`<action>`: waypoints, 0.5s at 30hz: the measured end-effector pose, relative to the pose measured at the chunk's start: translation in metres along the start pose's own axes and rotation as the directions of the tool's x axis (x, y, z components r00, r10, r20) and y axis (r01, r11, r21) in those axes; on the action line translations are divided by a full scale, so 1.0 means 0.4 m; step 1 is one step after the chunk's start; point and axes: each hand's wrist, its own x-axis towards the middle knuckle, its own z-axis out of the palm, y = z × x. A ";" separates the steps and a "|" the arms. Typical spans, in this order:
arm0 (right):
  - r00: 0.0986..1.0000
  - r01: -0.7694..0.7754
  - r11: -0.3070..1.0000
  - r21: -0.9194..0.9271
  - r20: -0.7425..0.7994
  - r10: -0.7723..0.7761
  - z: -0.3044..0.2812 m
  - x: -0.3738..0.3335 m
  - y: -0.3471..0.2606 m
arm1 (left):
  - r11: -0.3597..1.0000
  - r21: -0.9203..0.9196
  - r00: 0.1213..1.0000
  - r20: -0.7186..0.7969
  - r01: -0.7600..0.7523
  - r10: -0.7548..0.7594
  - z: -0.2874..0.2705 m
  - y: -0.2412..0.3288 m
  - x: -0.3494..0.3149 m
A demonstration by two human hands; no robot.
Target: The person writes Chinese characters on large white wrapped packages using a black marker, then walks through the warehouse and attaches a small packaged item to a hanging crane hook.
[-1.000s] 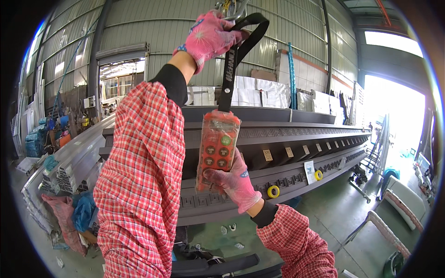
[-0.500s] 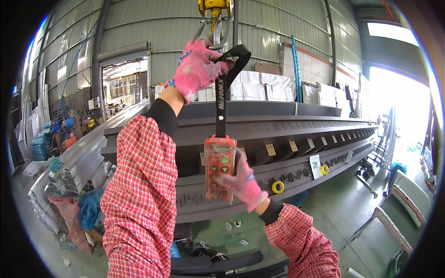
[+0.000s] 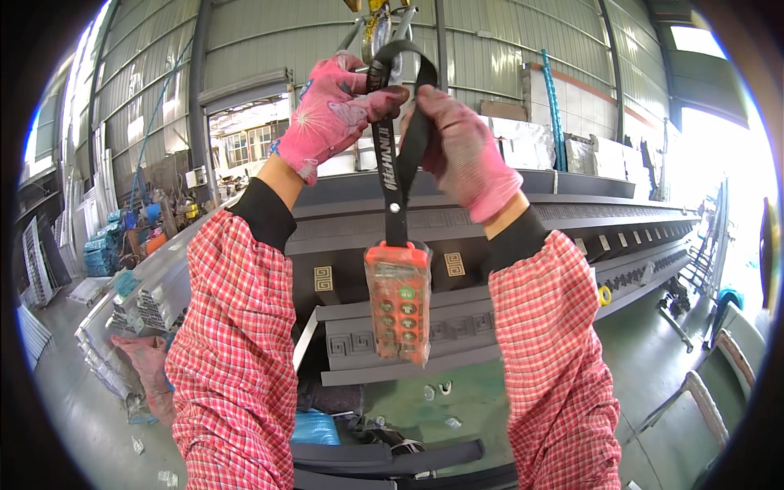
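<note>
A red crane remote control [image 3: 398,306] with rows of buttons, wrapped in clear plastic, hangs upright from its black strap [image 3: 395,184]. My left hand [image 3: 327,114], in a pink glove, is closed on the upper part of this strap. On the other side of the loop, my gloved right hand [image 3: 469,155] pinches the strap between thumb and fingers; some of those fingertips are hidden. The strap loop arches over just below and in front of a metal hoist hook [image 3: 377,34]. Neither hand touches the remote itself.
Long dark grey metal profiles [image 3: 425,376] with a square key pattern stretch across behind the remote. Silvery profiles [image 3: 122,327] are stacked at left. A yellow tape roll [image 3: 604,295] shows beside my right sleeve. Dark padded bars [image 3: 384,461] lie low in front.
My right hand has left the remote's button side and risen to the strap loop, which it now grips. My left hand keeps its hold. The whole view has shifted somewhat.
</note>
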 end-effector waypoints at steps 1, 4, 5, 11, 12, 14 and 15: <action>0.998 -0.064 0.988 0.138 0.013 0.062 -0.004 0.008 -0.009 | 0.992 0.122 1.000 0.003 -0.013 0.012 -0.010 0.008 -0.003; 0.975 -0.099 0.962 0.255 -0.169 0.145 0.030 0.012 -0.010 | 0.832 0.495 0.968 0.138 -0.250 0.209 -0.072 0.041 -0.030; 0.967 -0.149 0.974 0.173 -0.178 0.179 -0.009 0.033 -0.004 | 0.910 0.318 0.964 0.073 -0.266 0.256 -0.057 0.030 -0.027; 0.944 0.108 0.783 -0.612 -0.183 -0.274 -0.192 0.196 0.001 | 0.984 -0.170 0.993 0.100 -0.047 0.065 -0.210 0.091 0.023; 0.931 0.070 0.477 -0.876 -0.115 -0.348 -0.199 0.231 -0.028 | 0.963 -0.249 0.986 0.096 -0.107 0.135 -0.228 0.147 0.033; 0.889 -0.254 -0.457 -0.853 -0.020 -0.458 -0.290 0.303 -0.050 | 0.994 0.030 0.990 -0.090 -0.107 0.110 -0.170 0.191 0.039; 0.871 -0.281 -0.058 -0.958 -0.229 -0.435 -0.262 0.290 -0.059 | 0.978 0.200 0.977 -0.189 -0.064 0.103 -0.160 0.214 0.031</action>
